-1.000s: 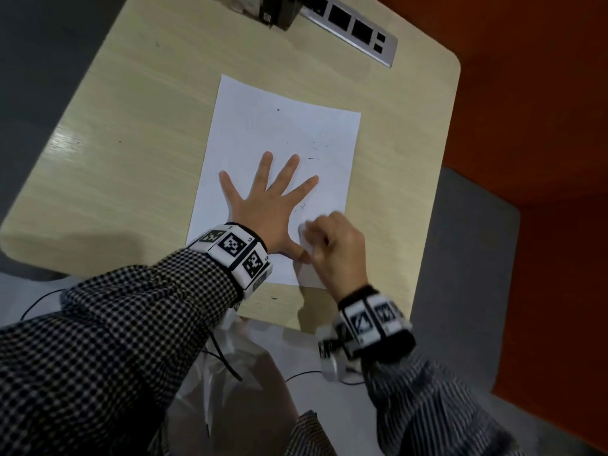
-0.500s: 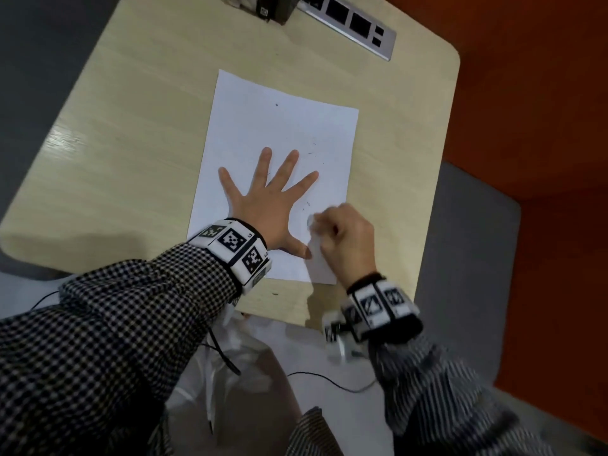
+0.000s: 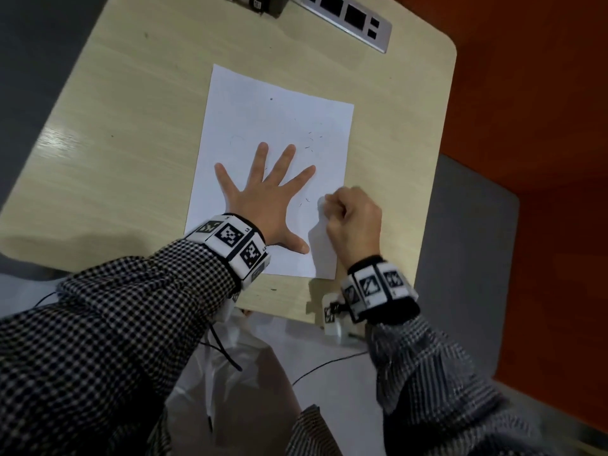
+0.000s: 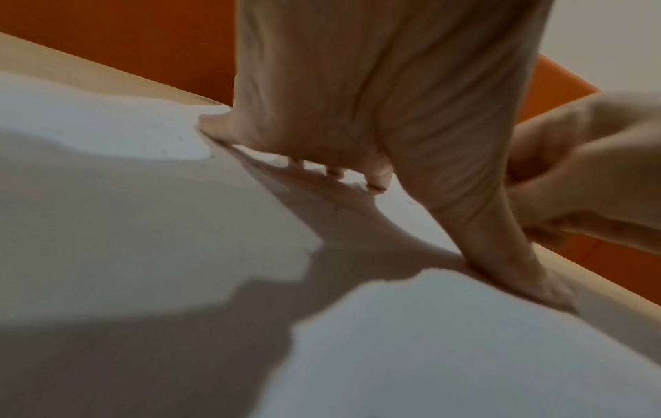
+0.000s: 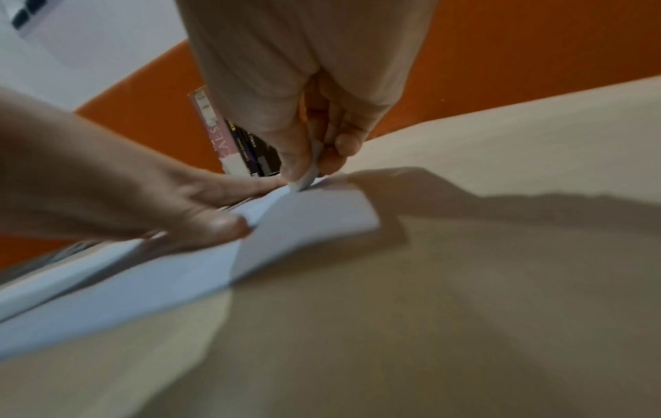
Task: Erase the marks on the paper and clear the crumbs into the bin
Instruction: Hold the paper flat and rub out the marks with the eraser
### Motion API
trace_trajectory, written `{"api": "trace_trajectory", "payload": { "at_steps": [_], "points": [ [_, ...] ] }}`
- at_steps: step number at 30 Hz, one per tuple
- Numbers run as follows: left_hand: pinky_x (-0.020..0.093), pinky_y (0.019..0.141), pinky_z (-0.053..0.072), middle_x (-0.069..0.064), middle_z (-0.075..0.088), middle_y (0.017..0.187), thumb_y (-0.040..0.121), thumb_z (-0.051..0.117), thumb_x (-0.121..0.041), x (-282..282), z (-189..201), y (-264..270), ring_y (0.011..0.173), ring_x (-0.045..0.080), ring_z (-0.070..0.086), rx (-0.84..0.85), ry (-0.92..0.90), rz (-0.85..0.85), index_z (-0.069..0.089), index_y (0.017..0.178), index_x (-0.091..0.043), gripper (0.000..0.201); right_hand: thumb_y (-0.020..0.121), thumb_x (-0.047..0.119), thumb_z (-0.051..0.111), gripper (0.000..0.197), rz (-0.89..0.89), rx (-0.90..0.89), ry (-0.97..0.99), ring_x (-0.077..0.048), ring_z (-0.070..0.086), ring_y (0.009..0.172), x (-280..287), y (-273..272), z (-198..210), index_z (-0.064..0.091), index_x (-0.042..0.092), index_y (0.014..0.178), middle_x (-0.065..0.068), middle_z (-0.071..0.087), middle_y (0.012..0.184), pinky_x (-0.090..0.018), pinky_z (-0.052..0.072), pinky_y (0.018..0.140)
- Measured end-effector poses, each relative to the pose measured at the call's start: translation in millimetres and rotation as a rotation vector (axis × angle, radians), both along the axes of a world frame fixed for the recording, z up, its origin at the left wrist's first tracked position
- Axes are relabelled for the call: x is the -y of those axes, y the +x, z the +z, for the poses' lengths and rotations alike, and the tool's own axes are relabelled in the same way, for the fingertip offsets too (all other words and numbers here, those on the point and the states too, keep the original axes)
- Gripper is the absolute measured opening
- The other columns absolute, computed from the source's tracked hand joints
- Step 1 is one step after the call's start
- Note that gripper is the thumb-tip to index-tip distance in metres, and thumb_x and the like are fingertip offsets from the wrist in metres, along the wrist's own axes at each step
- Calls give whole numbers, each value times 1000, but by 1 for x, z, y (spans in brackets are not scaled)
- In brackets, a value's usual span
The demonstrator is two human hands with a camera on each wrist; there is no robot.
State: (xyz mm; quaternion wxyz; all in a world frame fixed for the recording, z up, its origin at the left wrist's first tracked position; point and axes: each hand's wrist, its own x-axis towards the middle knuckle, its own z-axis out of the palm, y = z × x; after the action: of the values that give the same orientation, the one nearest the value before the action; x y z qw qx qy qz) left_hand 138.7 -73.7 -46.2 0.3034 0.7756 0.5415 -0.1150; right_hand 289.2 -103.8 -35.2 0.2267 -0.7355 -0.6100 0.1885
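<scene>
A white sheet of paper lies on the light wooden table. Short dark crumbs are scattered over its right half. My left hand lies flat on the sheet with fingers spread, pressing it down; its thumb shows in the right wrist view. My right hand pinches a white eraser whose tip touches the paper near the right edge. The sheet's near right corner curls up a little. From the left wrist, my right hand appears beside the left palm.
A grey power strip and a dark box sit at the table's far edge. A bin lined with a clear plastic bag stands below the table's near edge, by my lap. Orange floor lies to the right.
My right hand has slid with the eraser away from my left thumb, further up along the paper's right side. The left hand has stayed spread on the sheet.
</scene>
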Motion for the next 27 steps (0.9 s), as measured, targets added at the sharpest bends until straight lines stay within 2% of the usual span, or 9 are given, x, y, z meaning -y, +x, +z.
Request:
{"api": "trace_trajectory", "payload": {
  "at_steps": [2, 4, 9, 16, 18, 19, 23, 24, 27],
  "points": [
    [80, 97, -6, -13, -36, 153, 53, 66, -83, 0, 0, 1, 140, 25, -36, -1, 2, -1, -19, 145, -50, 129, 79, 6, 63, 22, 40, 9, 7, -19, 41, 50, 28, -9, 1, 52, 5, 59, -5, 46, 60, -21, 28, 50],
    [80, 96, -7, -13, -37, 152, 54, 66, -82, 0, 2, 0, 139, 25, -37, -11, -3, -13, -19, 145, -50, 129, 78, 7, 63, 20, 85, 7, -21, -20, 45, 50, 37, -6, 2, 55, 3, 60, -8, 51, 59, -21, 29, 48],
    [80, 97, -5, -11, -36, 153, 57, 69, -77, -2, 6, 3, 140, 27, -36, 1, -16, 13, -16, 147, -49, 127, 76, 2, 57, 8, 68, 4, -91, -23, 56, 66, -7, 12, 8, 63, 3, 71, -11, 62, 75, -27, 41, 58],
    [82, 94, -5, -10, -37, 153, 56, 61, -85, 7, 4, 14, 137, 33, -39, 12, 0, 27, -13, 145, -53, 120, 78, 0, 53, 12, 99, 60, -39, -22, 47, 57, 4, 6, 4, 56, 3, 66, -7, 51, 68, -29, 37, 52],
    [82, 94, -4, -10, -38, 152, 57, 59, -85, 8, 1, 14, 138, 34, -38, 6, 11, 24, -14, 145, -53, 120, 75, 1, 55, 14, 125, 76, -22, -18, 42, 52, 27, -3, 2, 53, 4, 61, -6, 49, 62, -19, 31, 49],
    [83, 94, -3, -10, -38, 152, 57, 60, -85, 7, 0, 14, 138, 34, -37, 4, 18, 24, -15, 145, -53, 119, 74, 0, 58, 15, 131, 49, -38, -18, 43, 51, 36, -6, 3, 53, 5, 61, -5, 49, 61, -18, 30, 48],
    [83, 93, -5, -10, -39, 151, 54, 60, -86, 8, -2, 14, 137, 34, -39, -3, 18, 19, -17, 144, -53, 123, 77, 5, 62, 9, 66, 7, -51, -28, 57, 60, -4, 2, 2, 62, 4, 68, -15, 61, 69, -32, 44, 56],
    [83, 93, -5, -10, -40, 151, 53, 61, -86, 8, -2, 14, 137, 34, -39, -4, 19, 22, -17, 144, -54, 124, 79, 7, 61, 9, 30, 2, -45, -29, 58, 63, -18, 5, 1, 63, 4, 71, -15, 62, 72, -32, 46, 58],
    [83, 93, -5, -11, -38, 152, 56, 63, -84, 7, -2, 14, 137, 33, -38, 8, 19, 30, -16, 144, -55, 122, 78, 9, 56, 14, 5, 12, 1, -25, 52, 58, -4, -4, -1, 58, 4, 65, -15, 57, 67, -30, 38, 52]
  ]
}}
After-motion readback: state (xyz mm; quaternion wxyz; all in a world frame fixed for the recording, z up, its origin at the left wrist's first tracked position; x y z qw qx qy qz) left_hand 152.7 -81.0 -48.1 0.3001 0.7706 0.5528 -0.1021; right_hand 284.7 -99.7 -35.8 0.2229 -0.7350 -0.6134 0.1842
